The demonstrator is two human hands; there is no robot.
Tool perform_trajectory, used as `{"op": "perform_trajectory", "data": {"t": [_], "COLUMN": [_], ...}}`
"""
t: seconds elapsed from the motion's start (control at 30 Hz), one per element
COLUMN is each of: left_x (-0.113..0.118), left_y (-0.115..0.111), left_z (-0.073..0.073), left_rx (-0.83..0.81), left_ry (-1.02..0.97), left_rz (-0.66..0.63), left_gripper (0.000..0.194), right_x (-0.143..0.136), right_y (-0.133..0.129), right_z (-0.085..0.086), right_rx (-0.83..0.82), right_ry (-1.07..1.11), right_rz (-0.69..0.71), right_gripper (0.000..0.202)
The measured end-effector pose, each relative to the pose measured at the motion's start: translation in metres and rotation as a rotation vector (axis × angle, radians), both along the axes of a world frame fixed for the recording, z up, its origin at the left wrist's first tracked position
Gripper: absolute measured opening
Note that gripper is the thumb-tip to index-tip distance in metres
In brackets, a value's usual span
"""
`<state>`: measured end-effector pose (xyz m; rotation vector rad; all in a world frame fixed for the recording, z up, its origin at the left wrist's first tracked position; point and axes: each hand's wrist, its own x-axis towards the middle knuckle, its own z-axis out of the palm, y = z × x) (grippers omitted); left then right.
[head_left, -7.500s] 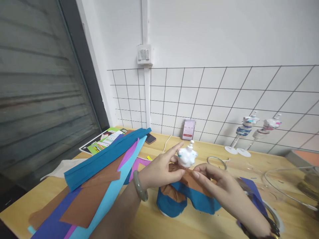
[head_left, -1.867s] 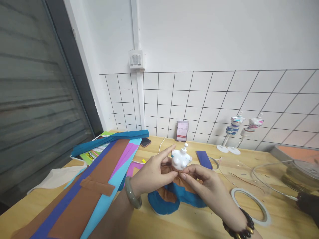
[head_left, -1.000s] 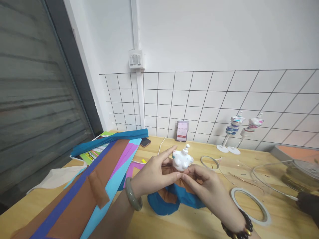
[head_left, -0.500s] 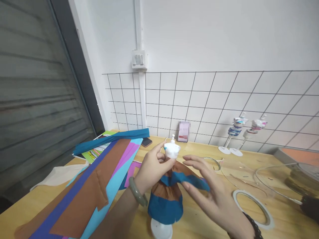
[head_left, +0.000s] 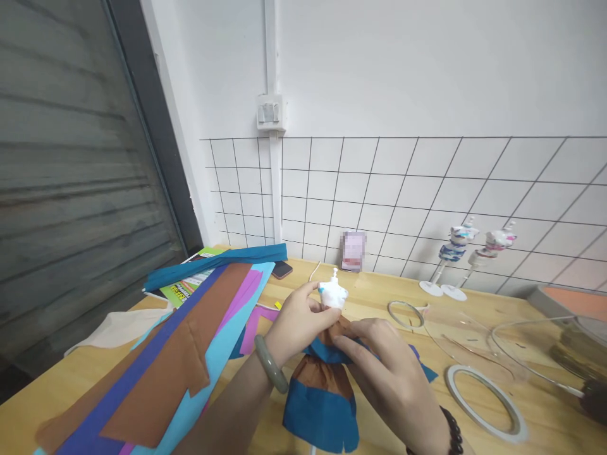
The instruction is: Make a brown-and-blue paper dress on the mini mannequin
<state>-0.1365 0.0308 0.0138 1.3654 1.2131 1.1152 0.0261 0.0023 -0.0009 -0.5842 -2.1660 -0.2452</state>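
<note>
A small white dress-form torso [head_left: 333, 296] with a knobbed neck stands upright in front of me. My left hand [head_left: 301, 321] is closed round its waist, thumb in front, pressing the gathered paper there. Below hangs a layered paper skirt [head_left: 321, 414], brown above and blue at the hem. My right hand [head_left: 386, 365] lies against the upper brown-and-blue layer, fingertips pinching its gathers close to my left thumb. A blue end of paper [head_left: 428, 373] sticks out beyond my right hand. The form's base is mostly hidden under the skirt.
Sheets of coloured crepe paper [head_left: 159, 392] are stacked on the left. Tape rolls, one large [head_left: 518, 433] and one smaller [head_left: 402, 324], lie at right. A phone [head_left: 353, 253] leans on the wall; another [head_left: 282, 270] lies flat. Two dress forms [head_left: 462, 235] stand behind.
My right hand has moved left and in, from spread fingers over the paper to pinching it at the waist. The view has shifted slightly; the skirt's base is now mostly covered.
</note>
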Motion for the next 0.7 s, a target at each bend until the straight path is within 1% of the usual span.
{"op": "perform_trajectory", "data": {"t": [0.1, 0.2, 0.33, 0.53, 0.7], "left_x": [-0.003, -0.004, -0.003, 0.003, 0.005], "left_y": [0.001, 0.002, 0.004, 0.002, -0.002], "left_z": [0.002, 0.003, 0.0, -0.005, 0.0], "left_rx": [-0.026, -0.044, -0.066, -0.042, -0.06], "left_ry": [-0.012, -0.022, -0.043, -0.047, -0.034], "left_rz": [0.022, 0.031, 0.016, 0.011, -0.027], "left_gripper": [0.056, 0.051, 0.048, 0.048, 0.045], "right_x": [0.003, 0.004, -0.001, -0.007, -0.001], "right_y": [0.002, 0.004, 0.004, -0.001, -0.001], "right_z": [-0.003, -0.006, -0.005, -0.003, -0.009], "right_rx": [-0.025, -0.05, 0.008, 0.052, 0.049], "right_ry": [0.05, 0.05, -0.022, -0.029, 0.011], "right_rz": [0.01, -0.004, 0.007, -0.022, -0.021], "right_gripper": [0.026, 0.026, 0.031, 0.019, 0.017]}}
